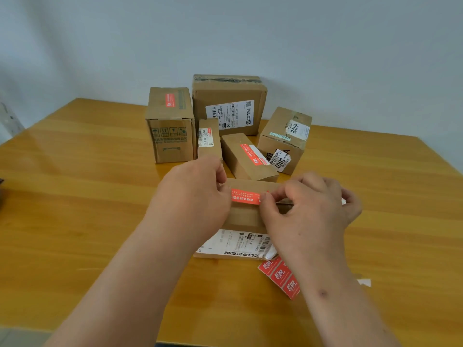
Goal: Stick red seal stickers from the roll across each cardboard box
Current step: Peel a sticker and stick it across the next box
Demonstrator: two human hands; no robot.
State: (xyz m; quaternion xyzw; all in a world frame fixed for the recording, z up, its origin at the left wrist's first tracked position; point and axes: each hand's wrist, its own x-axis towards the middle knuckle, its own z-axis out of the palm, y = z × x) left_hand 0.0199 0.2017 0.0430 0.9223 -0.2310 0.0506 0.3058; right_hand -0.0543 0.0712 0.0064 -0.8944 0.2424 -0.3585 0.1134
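A red seal sticker [246, 196] stretches over the top of the nearest cardboard box [244, 219], which carries a white shipping label on its front face. My left hand [193, 194] pinches the sticker's left end. My right hand [308, 204] pinches its right end. I cannot tell whether the sticker touches the box top. A strip of red stickers [281, 276] from the roll lies on the table beside my right forearm; the roll itself is hidden.
Several more cardboard boxes stand behind: a tall one [170, 126] and a slanted one [246, 156] each bear a red sticker. A big box [229, 103] and a taped box [285, 139] stand near the wall. The wooden table [75, 196] spreads to both sides.
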